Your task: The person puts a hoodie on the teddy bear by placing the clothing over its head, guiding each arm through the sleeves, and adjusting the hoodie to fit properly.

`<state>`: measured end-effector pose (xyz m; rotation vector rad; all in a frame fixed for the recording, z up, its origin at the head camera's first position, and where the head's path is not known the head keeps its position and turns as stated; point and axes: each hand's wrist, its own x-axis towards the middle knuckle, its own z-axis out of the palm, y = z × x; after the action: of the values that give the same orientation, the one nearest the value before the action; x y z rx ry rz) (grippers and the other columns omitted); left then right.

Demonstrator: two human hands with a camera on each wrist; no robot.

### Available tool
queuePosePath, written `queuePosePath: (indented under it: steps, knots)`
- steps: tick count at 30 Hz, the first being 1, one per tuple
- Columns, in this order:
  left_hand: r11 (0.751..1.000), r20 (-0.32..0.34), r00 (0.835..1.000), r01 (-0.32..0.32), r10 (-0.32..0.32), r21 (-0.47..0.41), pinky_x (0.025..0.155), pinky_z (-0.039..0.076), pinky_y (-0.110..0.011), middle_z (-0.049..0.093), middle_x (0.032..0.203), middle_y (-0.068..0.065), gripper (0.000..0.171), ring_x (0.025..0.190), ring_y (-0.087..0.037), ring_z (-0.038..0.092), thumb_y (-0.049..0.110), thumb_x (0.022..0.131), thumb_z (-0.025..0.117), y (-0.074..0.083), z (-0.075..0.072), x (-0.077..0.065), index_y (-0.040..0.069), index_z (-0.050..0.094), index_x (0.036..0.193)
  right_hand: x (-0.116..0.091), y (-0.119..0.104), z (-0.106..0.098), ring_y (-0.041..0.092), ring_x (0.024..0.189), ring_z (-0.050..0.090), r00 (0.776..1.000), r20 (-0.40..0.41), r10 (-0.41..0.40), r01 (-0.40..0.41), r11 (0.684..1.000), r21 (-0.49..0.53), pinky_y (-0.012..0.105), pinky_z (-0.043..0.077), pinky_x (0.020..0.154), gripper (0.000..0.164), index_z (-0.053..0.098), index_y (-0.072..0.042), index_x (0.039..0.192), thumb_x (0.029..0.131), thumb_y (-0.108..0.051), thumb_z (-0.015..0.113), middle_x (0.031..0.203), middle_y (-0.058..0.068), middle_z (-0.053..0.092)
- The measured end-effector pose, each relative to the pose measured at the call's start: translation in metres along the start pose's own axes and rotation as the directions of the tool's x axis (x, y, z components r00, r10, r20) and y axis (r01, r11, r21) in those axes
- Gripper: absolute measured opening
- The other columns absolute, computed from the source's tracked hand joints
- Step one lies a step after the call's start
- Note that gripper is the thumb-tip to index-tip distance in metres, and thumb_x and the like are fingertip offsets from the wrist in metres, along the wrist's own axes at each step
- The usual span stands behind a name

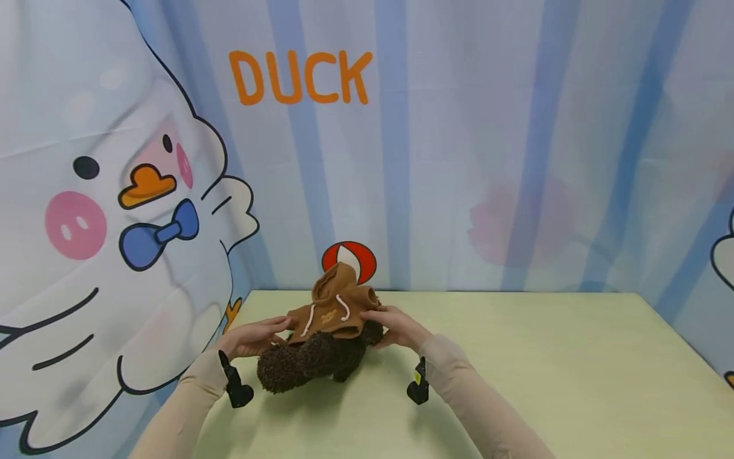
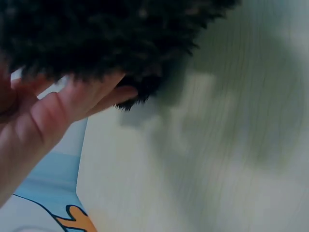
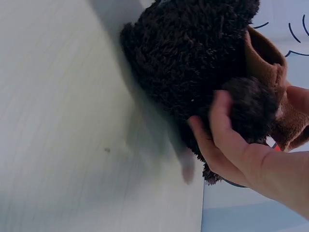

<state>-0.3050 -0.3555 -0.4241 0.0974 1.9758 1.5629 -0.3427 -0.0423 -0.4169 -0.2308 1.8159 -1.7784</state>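
Observation:
A dark brown, curly-furred plush toy (image 1: 329, 357) is between my two hands over the table. A small brown hoodie (image 1: 329, 312) with white drawstrings and an orange emblem covers its upper part; no head shows in the hood. At the left side, my left hand (image 1: 255, 338) grips the hoodie's edge with the thumb on top. Its fingers (image 2: 104, 94) reach beneath the fur in the left wrist view. My right hand (image 1: 398, 326) holds the opposite side, thumb on the hoodie, while its fingers (image 3: 227, 135) curl around a furry paw (image 3: 251, 104) in the right wrist view.
The pale yellow-green table (image 1: 533, 376) extends to the right of the hands. Behind it hangs a blue-and-white striped curtain (image 1: 441, 159) printed with a large white duck (image 1: 63, 280) on the left. A red-and-white print (image 1: 367, 261) shows just behind the hood.

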Motion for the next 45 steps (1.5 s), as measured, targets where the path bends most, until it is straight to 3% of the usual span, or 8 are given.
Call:
queuePosePath:
  steps: [5,8,13,19,25,32,38,45]
  knots:
    - [0.999,-0.035,0.999,-0.037,0.036,-0.01,0.073,0.047,-0.027,0.0,0.147,-0.025,0.058,0.111,-0.03,0.049,0.035,0.098,0.028,0.001,0.014,0.005,0.014,0.003,0.145,0.009,0.012,-0.008,0.02,0.1,0.048,0.998,-0.063,-0.011,0.01,1.0,-0.022,0.036,0.049,0.075,0.027,0.054,0.005,0.109,0.089,-0.012,0.052,0.116,0.014,0.049]
    - [0.999,-0.069,0.996,-0.051,0.051,-0.006,0.081,0.045,-0.035,0.001,0.146,-0.025,0.056,0.129,-0.043,0.023,0.035,0.097,0.029,0.002,0.029,0.014,0.016,0.006,0.145,0.005,0.014,-0.019,0.015,0.09,0.05,0.997,-0.075,-0.028,0.024,0.998,-0.055,0.031,0.049,0.07,0.02,0.058,0.005,0.099,0.088,-0.01,0.051,0.103,0.008,0.053]
    - [0.995,-0.081,0.993,-0.087,0.083,-0.054,0.089,0.044,-0.044,-0.002,0.147,-0.025,0.053,0.132,-0.046,0.013,0.03,0.098,0.029,0.001,0.055,0.031,0.015,0.007,0.144,-0.008,0.022,-0.048,0.013,0.083,0.052,0.997,-0.045,-0.066,0.061,0.993,-0.106,0.027,0.048,0.066,0.019,0.061,0.003,0.096,0.087,-0.009,0.05,0.092,0.005,0.057]
    - [0.995,-0.134,0.986,-0.098,0.097,0.004,0.086,0.044,-0.049,0.008,0.147,-0.023,0.051,0.126,-0.045,0.031,0.031,0.096,0.036,0.003,0.086,0.059,0.019,0.017,0.143,-0.034,0.031,-0.089,0.014,0.082,0.05,0.998,-0.035,-0.059,0.054,0.99,-0.131,0.029,0.046,0.066,0.015,0.06,-0.002,0.091,0.089,-0.009,0.048,0.091,0.004,0.054]
    - [0.99,-0.14,0.983,-0.11,0.121,0.087,0.082,0.046,-0.048,0.021,0.142,-0.025,0.054,0.095,-0.031,0.058,0.037,0.093,0.041,0.009,0.12,0.081,0.018,0.021,0.14,-0.064,0.038,-0.126,0.012,0.072,0.049,0.998,0.004,-0.059,0.059,0.989,-0.134,0.027,0.044,0.062,0.014,0.056,-0.008,0.078,0.089,-0.01,0.047,0.082,0.003,0.052]
    - [0.99,-0.148,0.979,-0.14,0.142,0.022,0.087,0.045,-0.046,0.029,0.134,-0.031,0.082,0.108,-0.037,0.05,0.039,0.088,0.051,0.016,0.166,0.097,0.004,0.001,0.142,-0.104,0.045,-0.161,0.01,0.069,0.048,0.998,0.04,-0.042,0.048,0.986,-0.162,0.023,0.044,0.058,0.013,0.052,-0.007,0.08,0.089,-0.012,0.046,0.081,0.003,0.049]
    - [0.985,-0.107,0.979,-0.172,0.173,0.026,0.087,0.046,-0.04,0.042,0.125,-0.026,0.063,0.114,-0.032,0.048,0.035,0.09,0.05,0.021,0.194,0.102,-0.008,0.03,0.131,-0.131,0.049,-0.174,0.009,0.07,0.052,0.998,0.05,-0.042,0.05,0.983,-0.176,0.021,0.047,0.059,0.011,0.052,-0.004,0.087,0.088,-0.014,0.047,0.083,0.003,0.052]
    - [0.979,-0.108,0.976,-0.176,0.187,0.103,0.085,0.047,-0.038,0.045,0.121,-0.02,0.059,0.111,-0.029,0.049,0.037,0.089,0.051,0.025,0.224,0.106,-0.007,0.038,0.126,-0.151,0.055,-0.194,0.008,0.069,0.05,0.996,0.053,-0.069,0.078,0.979,-0.189,0.022,0.045,0.059,0.012,0.053,-0.008,0.083,0.09,-0.013,0.044,0.081,0.0,0.051]
